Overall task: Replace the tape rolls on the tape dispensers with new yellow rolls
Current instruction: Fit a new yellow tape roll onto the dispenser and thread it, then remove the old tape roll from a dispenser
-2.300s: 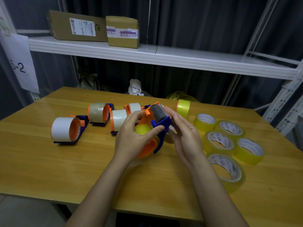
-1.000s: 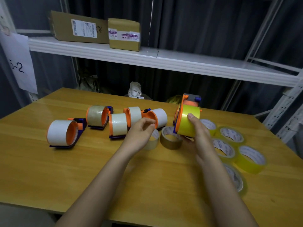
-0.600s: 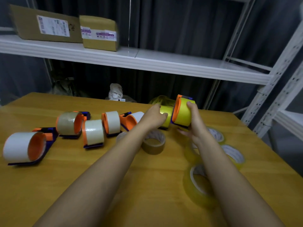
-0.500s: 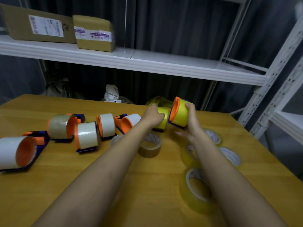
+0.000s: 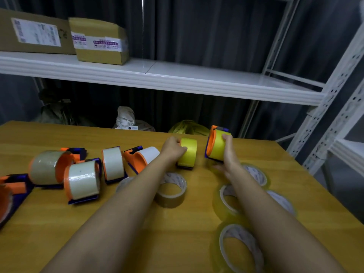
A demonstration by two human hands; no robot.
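Observation:
My right hand grips an orange and blue tape dispenser loaded with a yellow roll, held just above the far part of the wooden table. My left hand rests closed against a second dispenser with a yellow roll that stands on the table. To the left stand several dispensers with whitish or clear rolls. Loose yellow rolls lie flat at the right. A brown roll lies between my forearms.
A white metal shelf runs above the table's far edge and carries two cardboard boxes. White rack uprights stand at the right. Bags sit behind the table under the shelf.
My right hand carried the freshly loaded yellow dispenser to the far side, beside the other yellow one. My left hand let go of it and reached to the standing yellow dispenser. The view turned right.

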